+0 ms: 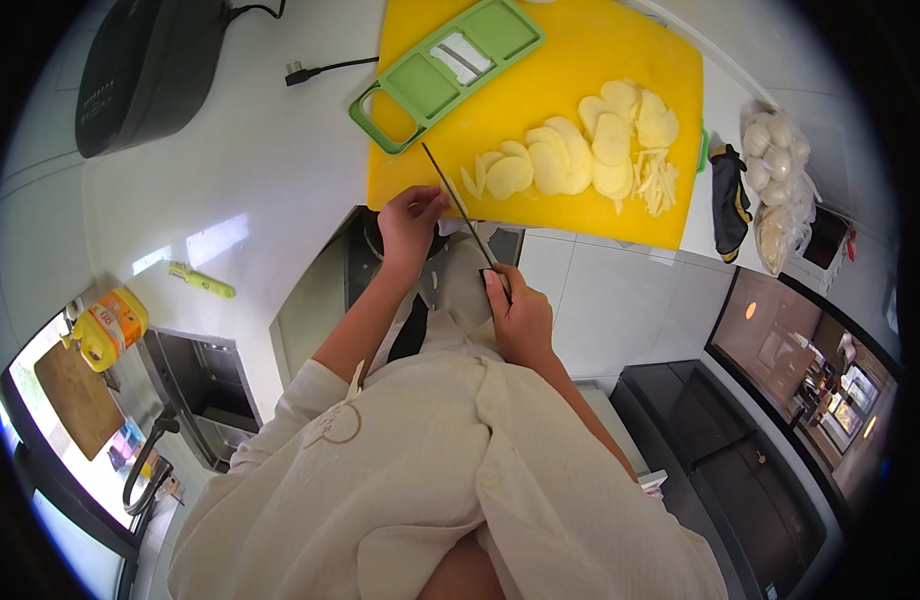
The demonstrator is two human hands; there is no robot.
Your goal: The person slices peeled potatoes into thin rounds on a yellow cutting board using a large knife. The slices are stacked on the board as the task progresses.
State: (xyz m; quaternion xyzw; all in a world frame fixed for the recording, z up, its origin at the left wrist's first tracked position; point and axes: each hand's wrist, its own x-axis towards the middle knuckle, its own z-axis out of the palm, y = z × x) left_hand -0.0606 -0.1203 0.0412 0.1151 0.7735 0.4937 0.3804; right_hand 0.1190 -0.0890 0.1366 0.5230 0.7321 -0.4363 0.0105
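Note:
My right hand (521,311) grips the handle of a kitchen knife (467,217), seen nearly edge-on with its tip over the yellow cutting board (565,41). Beside the blade, at the board's front edge, is my left hand (409,229) with its fingers bunched. Whether they pinch something is unclear. Pale potato slices (551,154) overlap in a row to the right of the blade. Thin potato strips (657,182) lie in a pile at the row's right end. A green mandoline slicer (422,91) rests across the board's upper left.
A black appliance (156,75) and a power plug (299,75) sit on the white counter (280,150). Leftward are a green peeler (201,280), a yellow bottle (109,330) and a sink (209,390). A black-and-yellow item (728,202) and a bag of white bulbs (776,157) lie right.

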